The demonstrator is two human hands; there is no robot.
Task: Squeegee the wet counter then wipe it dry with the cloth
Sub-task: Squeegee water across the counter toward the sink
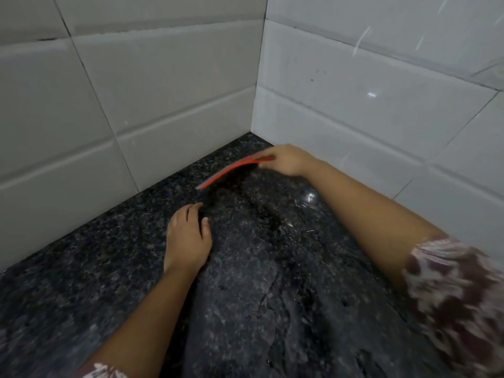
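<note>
A red squeegee (pixel 231 170) with a pale blade edge lies across the black speckled granite counter (pixel 109 268) near the back corner. My right hand (pixel 286 160) grips its right end, fingers curled over it. My left hand (pixel 188 236) rests on the counter to the left, fingers loosely bent and holding nothing. A wet sheen with streaks of water (pixel 272 268) covers the middle of the counter below the squeegee. No cloth is in view.
White tiled walls (pixel 136 91) meet at a corner (pixel 256 105) right behind the squeegee and bound the counter on the left and right. My patterned sleeve (pixel 458 296) shows at the lower right.
</note>
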